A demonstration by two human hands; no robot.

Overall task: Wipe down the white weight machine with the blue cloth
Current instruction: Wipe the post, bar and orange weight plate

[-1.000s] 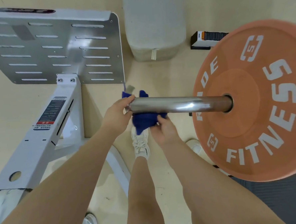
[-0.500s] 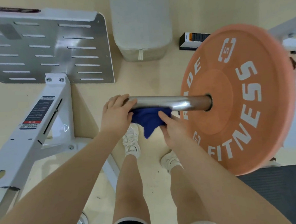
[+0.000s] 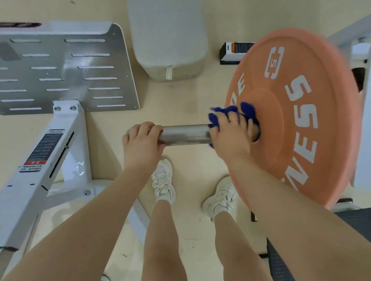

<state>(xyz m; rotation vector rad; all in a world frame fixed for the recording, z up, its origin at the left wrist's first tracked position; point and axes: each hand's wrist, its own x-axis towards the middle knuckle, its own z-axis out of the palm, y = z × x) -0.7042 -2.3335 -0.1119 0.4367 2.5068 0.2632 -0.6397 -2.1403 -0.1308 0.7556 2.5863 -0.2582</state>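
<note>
The right hand (image 3: 229, 133) curls over the blue cloth (image 3: 230, 113), clamping it around the steel bar (image 3: 186, 135) right where the bar enters the orange weight plate (image 3: 298, 120); most of the cloth is buried under the fingers, with only tufts showing above and a scrap below. The left hand (image 3: 142, 142) wraps the bar's free end, hiding its tip. The plate's lettering is partly covered by the right arm and blurred at the rim. The white machine frame (image 3: 31, 184) and its slotted footplate (image 3: 54, 70) run off the left edge.
</note>
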